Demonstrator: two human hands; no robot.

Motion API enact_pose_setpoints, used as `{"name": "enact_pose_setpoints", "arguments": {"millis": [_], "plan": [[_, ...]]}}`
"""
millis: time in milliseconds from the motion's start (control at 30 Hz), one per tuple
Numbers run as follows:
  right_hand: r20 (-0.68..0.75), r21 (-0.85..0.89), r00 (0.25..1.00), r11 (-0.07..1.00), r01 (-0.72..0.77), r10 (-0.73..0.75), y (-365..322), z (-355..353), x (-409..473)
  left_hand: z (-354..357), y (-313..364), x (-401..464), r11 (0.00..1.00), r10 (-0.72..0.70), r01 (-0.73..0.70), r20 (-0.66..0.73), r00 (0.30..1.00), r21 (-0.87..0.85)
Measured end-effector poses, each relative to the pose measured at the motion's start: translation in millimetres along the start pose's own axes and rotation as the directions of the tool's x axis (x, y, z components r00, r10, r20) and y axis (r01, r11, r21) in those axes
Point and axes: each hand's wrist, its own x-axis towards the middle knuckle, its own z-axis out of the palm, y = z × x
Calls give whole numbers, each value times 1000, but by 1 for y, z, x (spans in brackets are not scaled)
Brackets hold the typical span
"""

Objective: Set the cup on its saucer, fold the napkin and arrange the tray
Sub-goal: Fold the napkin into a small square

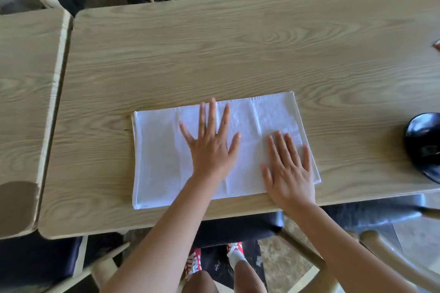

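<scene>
Both palms are pressed flat, fingers spread, gripping nothing, left hand (209,147) mid-frame and right hand (289,169) toward lower right, on the white napkin (162,157) on the surface (214,50), so I'd guess any sideways push just rumples the fold.

Left hand (209,150) and right hand (289,171) press flat (fingers spread) on the white napkin (162,154) on the table (214,50).

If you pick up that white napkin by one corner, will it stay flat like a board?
Probably not. The napkin looks like soft cloth with fold creases, so it would likely droop and unfold. It seems light, and both hands pressing it flat suggests it shifts easily.
</scene>
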Motion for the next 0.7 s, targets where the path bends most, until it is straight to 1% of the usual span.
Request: {"name": "enact_pose_setpoints", "arguments": {"millis": [33,67,100,167,267,400,467,533,700], "plan": [[-2,2,1000,1000,2,-2,2,0,0,3,16,-15,996,90,-90,-1,996,3],[-5,6,1000,1000,4,-4,3,1,0,7,28,-30,987,162,-162,28,986,22],[-6,8,1000,1000,7,-7,3,1,-1,11,35,-42,980,190,-193,71,979,38],[-3,7,1000,1000,15,-15,2,2,-1,14,31,-53,984,157,-167,137,978,62],[1,16,1000,1000,7,-7,3,3,1,7,2,-51,987,97,-120,195,976,108],[13,11,1000,1000,-1,1,4,2,-2,-14,-62,-68,986,-82,50,202,976,159],[20,23,1000,1000,-4,3,3,1,-2,-29,-90,-81,978,-132,97,188,973,185],[28,27,1000,1000,1,-2,2,-1,-2,-39,-103,-91,978,-124,90,177,976,188],[58,23,998,999,33,-35,1,-2,-19,-43,-105,-107,980,-109,78,164,980,185]]}}
